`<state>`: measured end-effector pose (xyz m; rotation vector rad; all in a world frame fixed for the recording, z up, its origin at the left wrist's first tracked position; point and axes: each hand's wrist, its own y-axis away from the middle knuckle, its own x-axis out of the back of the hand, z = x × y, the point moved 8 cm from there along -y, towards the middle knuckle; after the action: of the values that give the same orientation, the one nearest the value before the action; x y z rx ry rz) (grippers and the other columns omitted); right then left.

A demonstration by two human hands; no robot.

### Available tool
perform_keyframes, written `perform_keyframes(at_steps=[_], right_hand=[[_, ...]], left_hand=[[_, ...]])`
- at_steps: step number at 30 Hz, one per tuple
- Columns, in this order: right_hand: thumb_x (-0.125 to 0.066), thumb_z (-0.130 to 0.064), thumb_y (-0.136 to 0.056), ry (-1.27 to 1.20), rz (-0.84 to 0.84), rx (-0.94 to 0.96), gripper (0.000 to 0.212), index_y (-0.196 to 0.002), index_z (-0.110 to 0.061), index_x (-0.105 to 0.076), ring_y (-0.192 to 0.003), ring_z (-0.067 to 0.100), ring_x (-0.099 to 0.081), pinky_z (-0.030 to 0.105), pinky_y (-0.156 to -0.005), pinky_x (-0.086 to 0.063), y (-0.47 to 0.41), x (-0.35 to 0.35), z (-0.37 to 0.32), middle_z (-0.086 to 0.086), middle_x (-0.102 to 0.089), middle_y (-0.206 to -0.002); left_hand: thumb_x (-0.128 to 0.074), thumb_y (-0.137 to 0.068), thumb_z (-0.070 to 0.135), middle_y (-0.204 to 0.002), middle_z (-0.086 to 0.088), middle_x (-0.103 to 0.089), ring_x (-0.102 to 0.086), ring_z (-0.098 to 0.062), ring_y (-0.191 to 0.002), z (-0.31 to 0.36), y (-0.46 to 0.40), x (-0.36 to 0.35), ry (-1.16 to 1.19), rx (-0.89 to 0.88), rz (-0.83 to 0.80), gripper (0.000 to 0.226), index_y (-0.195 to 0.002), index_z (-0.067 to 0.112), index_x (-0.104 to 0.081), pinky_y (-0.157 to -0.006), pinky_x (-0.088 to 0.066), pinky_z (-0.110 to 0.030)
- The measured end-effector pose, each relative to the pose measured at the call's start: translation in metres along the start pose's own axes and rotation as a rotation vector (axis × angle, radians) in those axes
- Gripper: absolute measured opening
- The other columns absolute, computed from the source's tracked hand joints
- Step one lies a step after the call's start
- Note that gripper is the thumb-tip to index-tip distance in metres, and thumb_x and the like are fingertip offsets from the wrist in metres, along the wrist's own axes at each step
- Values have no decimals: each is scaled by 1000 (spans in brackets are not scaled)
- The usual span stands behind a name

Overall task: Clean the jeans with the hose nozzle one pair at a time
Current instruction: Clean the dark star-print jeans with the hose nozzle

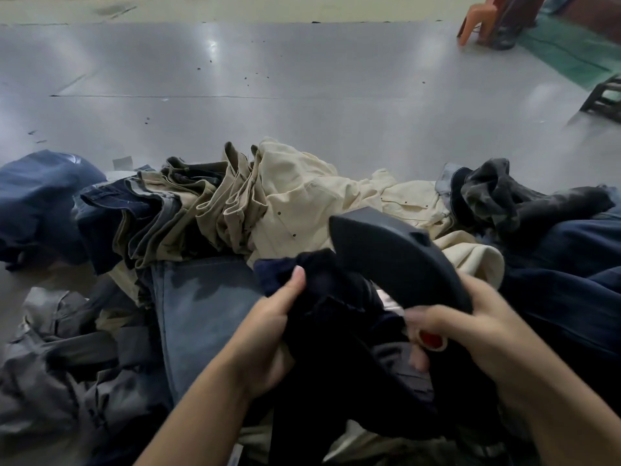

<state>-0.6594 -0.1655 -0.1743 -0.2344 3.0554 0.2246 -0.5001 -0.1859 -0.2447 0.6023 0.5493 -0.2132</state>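
Head view: left hand (268, 334) grips dark jeans (336, 297) above the heaped surface (201, 95), right hand (470, 331) fingers clasp hose nozzle (396, 257); risk: bunched fabric shields folds from cleaning.

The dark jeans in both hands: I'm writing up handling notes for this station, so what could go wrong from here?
1. The right hand holds both the nozzle and the dark jeans, so cloth may bunch against the red trigger and hamper its use.
2. The left hand grips only a fold, so the pair could slip back into the pile.
3. Cream trousers lie right behind, so the nozzle may hit more than one pair.
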Motion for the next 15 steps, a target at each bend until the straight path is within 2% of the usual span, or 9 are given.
perform_keyframes(at_steps=[2, 6, 9, 13, 15], right_hand=[[-69, -12, -63, 23, 38, -20, 11, -63, -22, -67, -39, 26, -53, 25, -39, -43, 2, 18, -1, 13, -53, -48], [-70, -15, -63, 144, -43, -125, 14, -73, -25, -69, -43, 28, -55, 29, -41, -42, 3, 25, 13, 14, -54, -50], [-71, -11, -63, 112, -92, -168, 14, -74, -20, -68, -45, 30, -54, 35, -45, -44, 1, 15, 23, 12, -54, -52], [-69, -10, -66, 103, -113, -137, 11, -74, -17, -66, -43, 27, -53, 30, -43, -45, -4, -2, 23, 11, -53, -52], [-68, -11, -68, 115, -125, -107, 15, -82, -13, -64, -43, 27, -54, 30, -44, -45, -8, -8, 22, 10, -54, -52]], left_hand=[[-57, -77, 39, -90, -15, -74, -73, -23, -75, 17, 0, 9, 56, -68, 31, 36, -82, 10, -79, -56, -56, -28], [-55, -79, 38, -102, -17, -72, -72, -26, -87, 40, 4, 17, 94, -164, 30, 40, -91, 7, -78, -62, -58, -31], [-54, -80, 38, -107, -18, -71, -71, -27, -91, 37, 1, 11, 95, -142, 8, 43, -96, 5, -76, -65, -59, -33], [-54, -81, 40, -116, -16, -68, -68, -28, -102, 20, -6, 3, 93, -63, -30, 48, -109, 4, -71, -74, -59, -34], [-54, -81, 39, -117, -15, -68, -68, -27, -103, 15, -11, 6, 89, -54, -34, 45, -108, 8, -72, -73, -58, -33]])
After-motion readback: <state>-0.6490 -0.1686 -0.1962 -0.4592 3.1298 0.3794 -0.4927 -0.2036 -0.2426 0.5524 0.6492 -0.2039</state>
